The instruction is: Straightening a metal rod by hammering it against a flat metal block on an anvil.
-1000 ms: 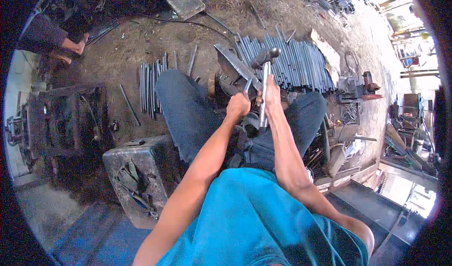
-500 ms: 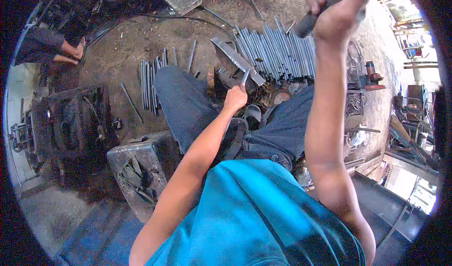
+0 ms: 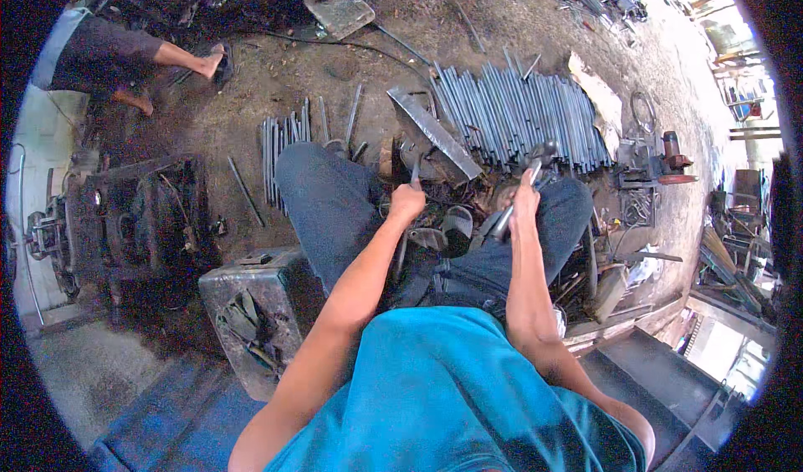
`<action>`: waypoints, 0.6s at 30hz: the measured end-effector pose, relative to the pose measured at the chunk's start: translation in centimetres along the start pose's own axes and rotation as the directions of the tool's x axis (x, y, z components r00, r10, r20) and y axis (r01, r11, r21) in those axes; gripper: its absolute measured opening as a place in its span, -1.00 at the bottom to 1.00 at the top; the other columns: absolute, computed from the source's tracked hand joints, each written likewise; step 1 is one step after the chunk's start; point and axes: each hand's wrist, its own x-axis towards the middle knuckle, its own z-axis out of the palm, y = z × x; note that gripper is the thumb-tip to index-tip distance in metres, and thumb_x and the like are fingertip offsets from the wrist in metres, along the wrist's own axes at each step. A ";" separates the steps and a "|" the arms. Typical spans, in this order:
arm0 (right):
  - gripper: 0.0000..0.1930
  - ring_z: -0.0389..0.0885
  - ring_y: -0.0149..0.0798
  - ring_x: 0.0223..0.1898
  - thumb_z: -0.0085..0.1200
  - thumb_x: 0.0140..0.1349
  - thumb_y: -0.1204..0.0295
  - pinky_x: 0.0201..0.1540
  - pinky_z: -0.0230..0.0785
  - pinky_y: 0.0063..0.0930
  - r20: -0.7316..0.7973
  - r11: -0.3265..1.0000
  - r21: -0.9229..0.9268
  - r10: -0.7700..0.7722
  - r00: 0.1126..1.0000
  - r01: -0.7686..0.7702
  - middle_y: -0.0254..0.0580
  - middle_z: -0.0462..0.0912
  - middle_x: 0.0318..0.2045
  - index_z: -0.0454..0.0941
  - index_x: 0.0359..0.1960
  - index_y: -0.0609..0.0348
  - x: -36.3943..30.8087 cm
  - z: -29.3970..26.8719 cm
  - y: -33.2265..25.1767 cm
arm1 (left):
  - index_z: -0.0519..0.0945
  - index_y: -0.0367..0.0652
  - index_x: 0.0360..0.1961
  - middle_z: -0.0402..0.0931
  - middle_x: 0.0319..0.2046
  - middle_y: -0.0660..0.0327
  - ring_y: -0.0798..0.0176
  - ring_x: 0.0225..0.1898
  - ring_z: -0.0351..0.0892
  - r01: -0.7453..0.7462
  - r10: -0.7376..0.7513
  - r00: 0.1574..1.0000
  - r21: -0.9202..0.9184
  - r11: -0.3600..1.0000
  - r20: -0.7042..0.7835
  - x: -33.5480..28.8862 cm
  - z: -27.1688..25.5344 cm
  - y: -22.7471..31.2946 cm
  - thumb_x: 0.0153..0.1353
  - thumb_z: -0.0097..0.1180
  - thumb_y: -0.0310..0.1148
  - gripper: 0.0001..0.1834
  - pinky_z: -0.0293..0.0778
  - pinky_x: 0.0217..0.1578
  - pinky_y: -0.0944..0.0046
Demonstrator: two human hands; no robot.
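Observation:
My left hand (image 3: 407, 203) is closed round a short metal rod (image 3: 416, 168), which points up and away from me between my knees. My right hand (image 3: 524, 202) grips a hammer (image 3: 504, 221) near my right knee; its dark head (image 3: 544, 150) lies beyond the fist. A long grey angle-shaped metal bar (image 3: 435, 136) slants just past my left hand, over a dark block. Whether the rod touches the block or the bar, I cannot tell.
A broad row of metal rods (image 3: 527, 117) lies beyond the bar, with a smaller bundle (image 3: 276, 158) by my left knee. Left of me stands a metal box (image 3: 251, 305). A red-topped machine (image 3: 673, 158) stands right. Another person's bare foot (image 3: 209, 61) shows far left.
My right hand has swung down from high at the upper right to beside my right knee, hammer still held. The left hand and its rod have shifted slightly left and nearer.

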 end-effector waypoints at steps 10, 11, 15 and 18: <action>-0.38 0.25 -0.42 -0.84 -0.30 0.29 -0.24 -0.82 0.13 -0.51 0.407 0.962 0.205 -0.250 0.879 0.179 -0.36 0.24 -0.82 0.26 -0.68 0.03 -8.3 4.7 -11.9 | 0.57 -0.50 -0.40 0.52 -0.34 -0.35 -0.33 -0.18 0.53 -0.313 0.318 0.947 0.096 0.945 -0.045 0.9 2.4 3.1 0.35 -0.33 0.00 -0.32 0.40 -0.08 -0.14; -0.37 0.26 -0.43 -0.84 -0.32 0.28 -0.25 -0.82 0.14 -0.52 0.418 0.952 0.208 -0.295 0.859 0.226 -0.37 0.26 -0.81 0.28 -0.65 0.05 -9.4 4.8 -14.5 | 0.57 -0.49 -0.40 0.53 -0.34 -0.35 -0.32 -0.18 0.53 -0.206 0.206 0.975 -0.009 0.978 0.085 -0.1 2.0 4.5 0.35 -0.33 0.01 -0.32 0.41 -0.08 -0.14; -0.46 0.25 -0.49 -0.79 -0.34 0.35 -0.16 -0.72 0.16 -0.59 0.481 0.803 0.370 -0.595 0.643 0.467 -0.40 0.28 -0.74 0.30 -0.40 0.10 -16.1 7.6 -24.7 | 0.57 -0.50 -0.37 0.53 -0.33 -0.34 -0.31 -0.17 0.54 -0.208 0.208 0.977 -0.007 0.978 0.046 -0.4 2.2 4.5 0.35 -0.34 0.00 -0.32 0.41 -0.07 -0.12; -0.34 0.23 -0.58 -0.82 -0.36 0.24 -0.32 -0.79 0.18 -0.66 0.310 0.553 0.314 -0.828 0.467 0.772 -0.50 0.27 -0.78 0.35 -0.47 0.08 -19.9 9.4 -30.0 | 0.58 -0.47 -0.33 0.52 -0.29 -0.34 -0.34 -0.13 0.51 -0.256 0.256 0.966 -0.024 0.966 0.024 -0.4 2.0 4.1 0.35 -0.33 -0.03 -0.36 0.37 -0.01 -0.13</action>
